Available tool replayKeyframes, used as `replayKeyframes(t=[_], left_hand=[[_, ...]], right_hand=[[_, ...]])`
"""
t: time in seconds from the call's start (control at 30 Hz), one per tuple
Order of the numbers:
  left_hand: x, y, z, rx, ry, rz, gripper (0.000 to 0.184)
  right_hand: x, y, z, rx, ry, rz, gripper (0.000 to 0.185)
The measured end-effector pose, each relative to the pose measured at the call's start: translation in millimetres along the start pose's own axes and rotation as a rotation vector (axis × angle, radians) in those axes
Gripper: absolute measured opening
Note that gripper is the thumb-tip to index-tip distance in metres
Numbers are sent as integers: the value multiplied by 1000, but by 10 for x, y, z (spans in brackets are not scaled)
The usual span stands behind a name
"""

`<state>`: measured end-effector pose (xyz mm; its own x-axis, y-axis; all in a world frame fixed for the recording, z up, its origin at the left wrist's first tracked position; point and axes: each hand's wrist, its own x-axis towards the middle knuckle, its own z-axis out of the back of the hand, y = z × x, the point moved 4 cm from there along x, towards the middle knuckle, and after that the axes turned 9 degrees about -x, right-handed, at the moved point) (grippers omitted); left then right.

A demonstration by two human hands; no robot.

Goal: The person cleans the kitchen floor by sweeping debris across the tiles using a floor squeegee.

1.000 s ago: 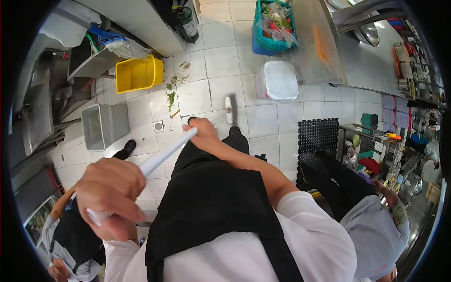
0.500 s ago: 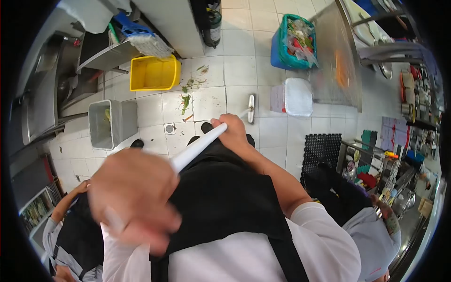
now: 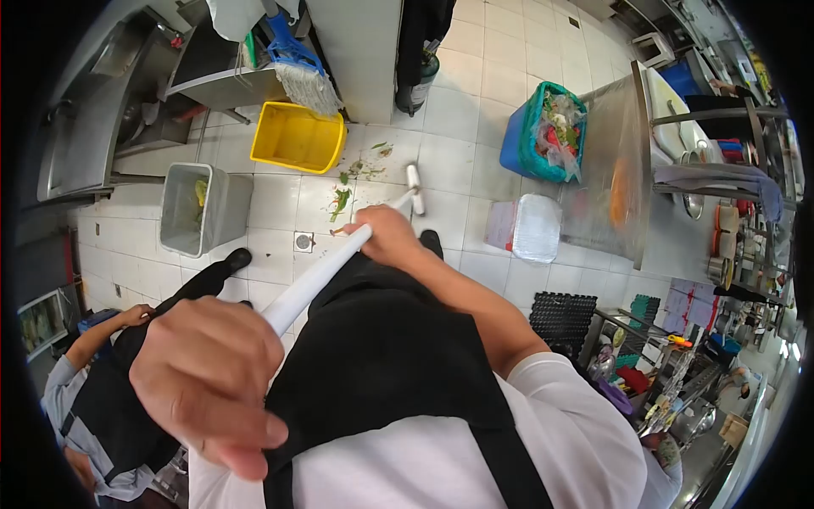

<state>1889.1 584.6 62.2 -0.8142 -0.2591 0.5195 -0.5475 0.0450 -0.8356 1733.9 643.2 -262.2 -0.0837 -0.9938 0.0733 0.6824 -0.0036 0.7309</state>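
Observation:
A long white pole [image 3: 312, 287] runs diagonally from the lower left toward the floor. My left hand [image 3: 206, 380], large and close to the camera, is wrapped round its upper end. Farther down, my right hand [image 3: 387, 236] grips the same pole in front of my black apron. The pole leads to a narrow pale head [image 3: 415, 188] on the white tiles; its exact type is unclear. Left of this head lie green and orange food scraps [image 3: 341, 204], with smaller bits behind them, near a drain cover [image 3: 303, 243].
A yellow bucket [image 3: 297, 159] and mop [image 3: 309, 89] stand upper left, a grey bin [image 3: 181, 210] below. To the right are a blue bin [image 3: 517, 144] with a green liner and a foil-topped container [image 3: 537, 229]. A person [image 3: 114, 394] is at lower left, another partly visible at lower right.
The pole's head has swung left, toward the scraps, after being farther right half a second ago. Both hands have shifted left and still hold the pole. The view has also turned.

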Motion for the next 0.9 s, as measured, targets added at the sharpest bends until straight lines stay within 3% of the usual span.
replayKeyframes(t=[0.03,0.1,0.23,0.37,0.43,0.5,0.57,0.67,0.7,0.77,0.87,0.9], left_hand=[[9,73,-41,-2,-8,-5,36],[-13,348,-42,135,-394,29,31],[126,1317,103,177,-261,193,11],[416,2008,106,181,-280,289,8],[631,1794,212,229,-405,283,11],[960,1570,248,204,-392,232,14],[1296,1365,203,184,-467,166,26],[1600,1225,192,120,-405,136,47],[1668,1256,192,126,-404,137,47],[1780,1345,194,75,-407,147,48],[1816,1857,366,137,-390,188,15],[1861,2065,398,218,-346,222,15]], right_hand=[[4,-100,151,-28,-53,2,35],[-16,-534,364,-106,-21,-107,35],[-26,-1629,703,-348,12,-190,38],[62,-2421,807,-356,79,-322,34],[260,-2174,808,-213,112,-225,32],[409,-2028,699,-51,88,-156,31],[584,-1797,812,-27,4,15,38],[682,-1624,1215,-76,80,22,35],[666,-1626,1311,-72,77,27,35],[642,-1830,1543,-123,119,-167,31],[720,-2417,1637,-87,-27,-223,31],[753,-2591,1618,-92,-102,-277,31]])
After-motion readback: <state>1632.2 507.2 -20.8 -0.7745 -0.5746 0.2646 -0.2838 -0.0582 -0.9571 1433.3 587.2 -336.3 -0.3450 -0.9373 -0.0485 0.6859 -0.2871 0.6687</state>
